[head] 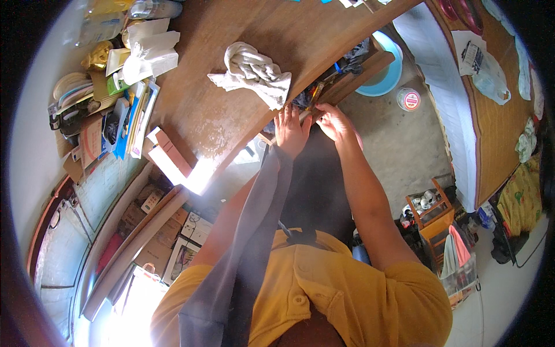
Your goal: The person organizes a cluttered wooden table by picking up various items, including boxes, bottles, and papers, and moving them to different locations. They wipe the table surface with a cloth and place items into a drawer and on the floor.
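An open wooden drawer [364,78], filled with dark cloth and small items, juts out from under a brown wooden table [195,86]. My left hand [291,131] lies at the drawer's near end by the table's edge, its fingertips reaching over the contents. Just to its right, my right hand [334,123] touches the drawer's front with bent fingers; whether it grips anything is unclear. A crumpled whitish cloth [256,71] rests on the tabletop near the edge. Grey fabric [247,243] hangs over my left forearm and down my front.
Books [141,117], cartons and bottles crowd the table's left side, with a pink box [169,154] at its corner. A blue basin [396,60] and a round lidded tub [408,99] stand on the floor, right of the drawer. Farther right are a bed [498,143] and a wooden chair [435,225].
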The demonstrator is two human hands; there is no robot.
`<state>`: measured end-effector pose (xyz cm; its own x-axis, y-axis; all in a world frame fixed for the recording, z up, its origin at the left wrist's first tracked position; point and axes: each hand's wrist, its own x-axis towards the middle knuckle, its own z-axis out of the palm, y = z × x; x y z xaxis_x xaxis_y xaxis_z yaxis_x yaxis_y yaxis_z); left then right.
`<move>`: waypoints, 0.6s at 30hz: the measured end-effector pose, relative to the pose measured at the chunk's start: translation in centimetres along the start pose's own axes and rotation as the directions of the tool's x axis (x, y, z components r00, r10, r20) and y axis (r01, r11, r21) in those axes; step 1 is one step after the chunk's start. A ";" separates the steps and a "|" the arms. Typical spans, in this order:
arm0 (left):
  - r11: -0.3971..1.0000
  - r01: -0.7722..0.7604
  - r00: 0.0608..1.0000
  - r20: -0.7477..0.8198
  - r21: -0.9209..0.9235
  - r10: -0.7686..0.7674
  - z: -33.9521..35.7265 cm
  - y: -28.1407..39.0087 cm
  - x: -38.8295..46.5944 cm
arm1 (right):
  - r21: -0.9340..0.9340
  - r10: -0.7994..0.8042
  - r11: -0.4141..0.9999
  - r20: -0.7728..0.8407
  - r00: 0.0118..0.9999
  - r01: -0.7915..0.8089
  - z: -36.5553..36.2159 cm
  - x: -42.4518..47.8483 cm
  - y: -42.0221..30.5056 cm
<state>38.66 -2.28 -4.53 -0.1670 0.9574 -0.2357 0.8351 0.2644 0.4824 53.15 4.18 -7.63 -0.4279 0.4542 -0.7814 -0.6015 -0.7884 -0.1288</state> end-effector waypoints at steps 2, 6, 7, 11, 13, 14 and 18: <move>0.997 0.065 0.998 -0.009 -0.047 -0.065 -0.6 0.5 -0.5 | -0.007 -0.032 0.999 -0.040 0.999 0.031 0.1 -0.2 0.2; 0.964 -0.184 0.982 -0.088 -0.191 0.170 -1.5 0.5 -3.1 | -0.074 -0.055 0.996 -0.076 0.996 0.049 1.1 -0.9 0.6; 0.964 -0.221 0.975 -0.006 -0.147 0.223 -2.1 1.3 -2.1 | -0.080 -0.069 0.995 -0.087 0.994 0.062 0.5 -0.6 0.7; 0.945 -0.323 0.929 0.207 0.051 0.306 -2.7 1.5 0.6 | -0.072 -0.037 0.997 -0.025 0.999 0.035 -0.3 -0.5 0.6; 0.935 -0.340 0.926 0.208 0.099 0.314 -3.1 0.9 1.3 | -0.065 -0.006 0.998 -0.071 0.997 0.001 0.2 -1.1 0.2; 0.923 -0.368 0.924 0.152 0.112 0.350 -3.1 0.9 1.3 | -0.066 -0.006 0.998 -0.078 0.997 0.001 0.4 -1.1 0.0; 0.956 -0.256 0.945 0.246 0.145 0.216 -2.3 1.9 1.0 | -0.055 -0.045 0.997 -0.002 0.999 0.045 0.3 -0.4 0.1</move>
<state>38.86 -0.53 -1.92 0.1513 0.9332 -0.3259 0.9170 -0.0094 0.3989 53.06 4.09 -7.12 -0.3988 0.4887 -0.7759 -0.5823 -0.7886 -0.1974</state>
